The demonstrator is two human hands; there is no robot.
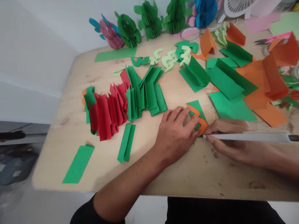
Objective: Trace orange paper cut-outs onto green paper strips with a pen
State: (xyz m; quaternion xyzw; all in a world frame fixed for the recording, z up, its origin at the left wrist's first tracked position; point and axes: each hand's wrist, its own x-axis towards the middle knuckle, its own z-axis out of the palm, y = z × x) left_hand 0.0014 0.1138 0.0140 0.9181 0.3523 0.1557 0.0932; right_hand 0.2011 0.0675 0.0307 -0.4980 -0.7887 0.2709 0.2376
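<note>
My left hand [176, 135] lies with its fingers spread, pressing a curvy orange paper cut-out [202, 127] down on a green paper strip [195, 106]. In my right hand [230, 140] is a long white pen [252, 137], its tip at the lower edge of the cut-out. To the left of my left hand stand folded green paper pieces [146, 93] and folded red paper pieces [109, 109], bunched in a row. A narrow folded green strip [126, 143] rests nearer the front.
Green folded sheets [231, 79] and orange sheets [255, 77] spread over the right side. Pale green wavy cut-outs [170, 60] lie farther back. Green honeycomb paper figures [150, 21] stand by the wall. Pink-handled scissors [275, 38] and a white fan [239, 7] are at the back right.
</note>
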